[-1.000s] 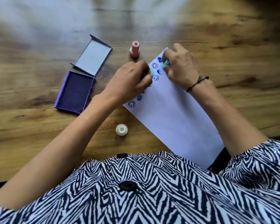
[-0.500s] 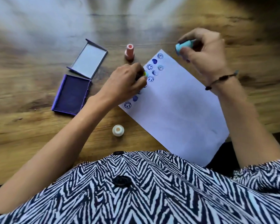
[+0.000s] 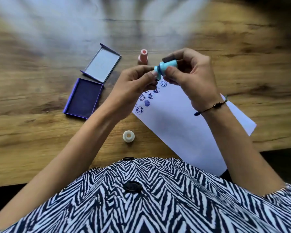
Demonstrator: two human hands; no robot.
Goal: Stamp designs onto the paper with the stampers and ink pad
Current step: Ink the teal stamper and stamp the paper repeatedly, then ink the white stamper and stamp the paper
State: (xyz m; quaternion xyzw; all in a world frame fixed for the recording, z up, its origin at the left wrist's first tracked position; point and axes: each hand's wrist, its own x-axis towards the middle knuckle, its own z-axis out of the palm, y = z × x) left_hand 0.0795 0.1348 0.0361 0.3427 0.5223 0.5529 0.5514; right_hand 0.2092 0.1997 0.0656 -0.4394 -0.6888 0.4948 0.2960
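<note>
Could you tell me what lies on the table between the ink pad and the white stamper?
In the head view, only the left forearm crosses above bare wood between the ink pad and white stamper.

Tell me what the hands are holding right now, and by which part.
The right hand grips the blue stamper around its barrel, lifted above the paper. The left hand pinches at its stamping end; whether it holds anything else cannot be told.

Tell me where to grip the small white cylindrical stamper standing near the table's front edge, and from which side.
Grip the small white cylindrical stamper around its round side wall, coming straight down from above with thumb and finger on opposite sides. It stands upright with its ringed top facing up and bare wooden table around it, so the sides look reachable.
</note>
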